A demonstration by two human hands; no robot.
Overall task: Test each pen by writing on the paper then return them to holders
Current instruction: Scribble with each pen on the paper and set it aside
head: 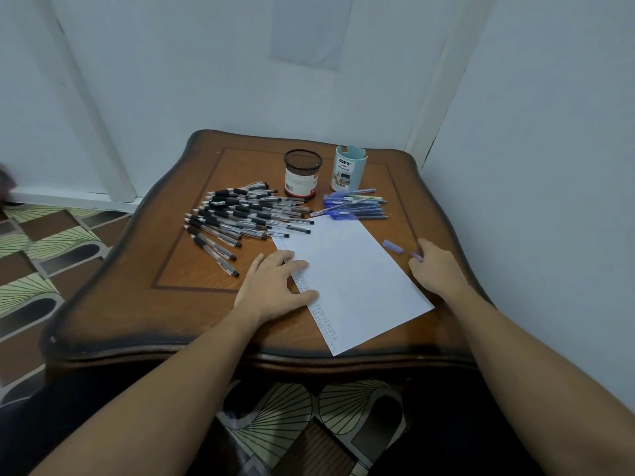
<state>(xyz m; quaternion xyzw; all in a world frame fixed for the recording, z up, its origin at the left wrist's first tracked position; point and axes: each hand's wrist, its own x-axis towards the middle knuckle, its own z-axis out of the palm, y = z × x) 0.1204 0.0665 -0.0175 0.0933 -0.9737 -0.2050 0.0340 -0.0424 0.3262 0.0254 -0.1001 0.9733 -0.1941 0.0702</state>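
A white sheet of paper lies slanted on the wooden table, with small marks down its left margin. My left hand presses flat on that left edge, fingers spread. My right hand rests just right of the paper and holds a purple pen, of which only a short piece shows past the fingers. Its purple cap lies loose on the table. Several black pens lie heaped at the left. Several blue pens lie near the back. Behind them stand a black mesh holder and a pale blue holder.
The table stands in a corner, with white walls close behind and to the right. Its curved front edge is near my body. Patterned floor tiles show at the left and below the table.
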